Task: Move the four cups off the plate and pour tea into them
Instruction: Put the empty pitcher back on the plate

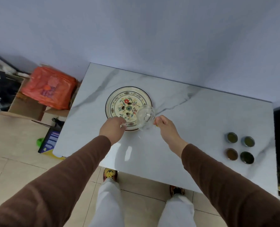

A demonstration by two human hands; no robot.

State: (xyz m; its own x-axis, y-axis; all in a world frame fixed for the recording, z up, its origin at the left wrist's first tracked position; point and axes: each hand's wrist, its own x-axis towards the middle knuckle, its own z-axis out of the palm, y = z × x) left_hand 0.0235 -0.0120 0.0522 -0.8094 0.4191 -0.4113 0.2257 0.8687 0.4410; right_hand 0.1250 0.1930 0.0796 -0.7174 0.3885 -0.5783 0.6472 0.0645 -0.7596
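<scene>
1. Plain pale blue-grey wall (152, 30) beyond the fingertips.
2. White marble-patterned tabletop (193, 115) beneath the fingers, glossy with reflections.
3. Beige tiled floor (13, 169) below; cardboard box (26, 105) with orange plastic bag (51, 87) far left of the fingers.

The plate (113, 102) sits left of centre on the table (193, 115); four cups (240, 148) cluster far right.

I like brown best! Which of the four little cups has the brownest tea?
The near-left cup of the four. Its tea looks reddish brown, while the other three look greenish or darker.
</scene>
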